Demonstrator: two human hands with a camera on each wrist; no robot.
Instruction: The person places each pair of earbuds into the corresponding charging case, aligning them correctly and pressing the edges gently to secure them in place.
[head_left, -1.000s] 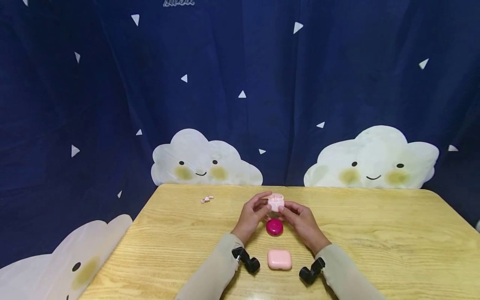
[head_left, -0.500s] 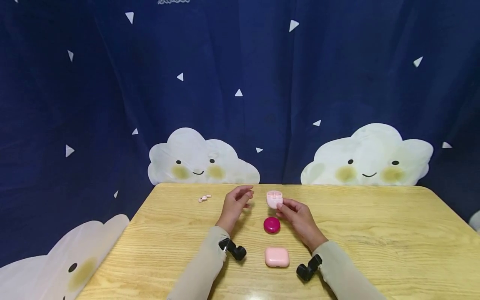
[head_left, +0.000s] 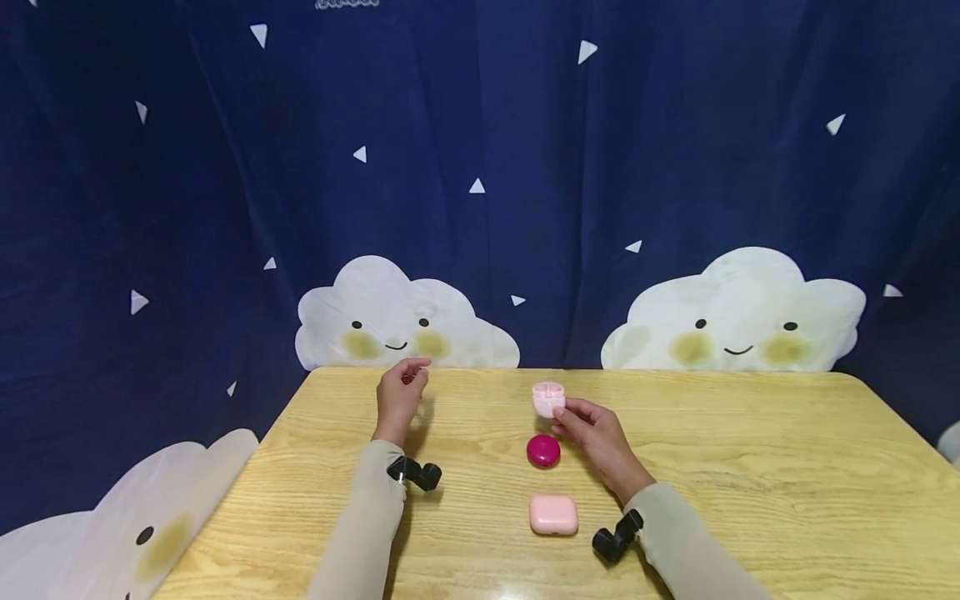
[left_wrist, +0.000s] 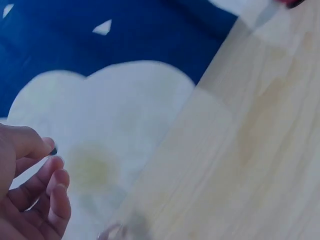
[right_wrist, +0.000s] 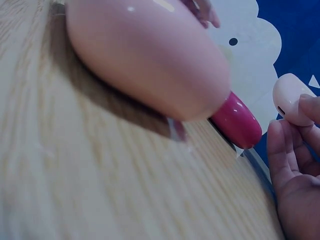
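Note:
My right hand (head_left: 602, 439) pinches a pale pink earbud case (head_left: 548, 403) between thumb and fingers. Its lid stands raised and the inside faces me. In the right wrist view the case's (right_wrist: 290, 100) rounded underside shows at the fingertips. My left hand (head_left: 397, 404) hovers over the far left of the table, fingers loosely bent, thumb and forefinger slightly apart with nothing between them. The pink earbuds there are hidden behind this hand in the head view. A blurred, pale small thing (left_wrist: 114, 232) shows at the bottom of the left wrist view.
A round magenta case (head_left: 543, 451) lies on the wooden table (head_left: 750, 467) just in front of the held case. Nearer to me is a closed pink rounded case (head_left: 553, 515). Behind the table's far edge hangs a dark blue curtain (head_left: 420, 200) with clouds.
My left hand has let go of the earbud case and moved left to where the earbuds lay. The right hand keeps the case in nearly the same place.

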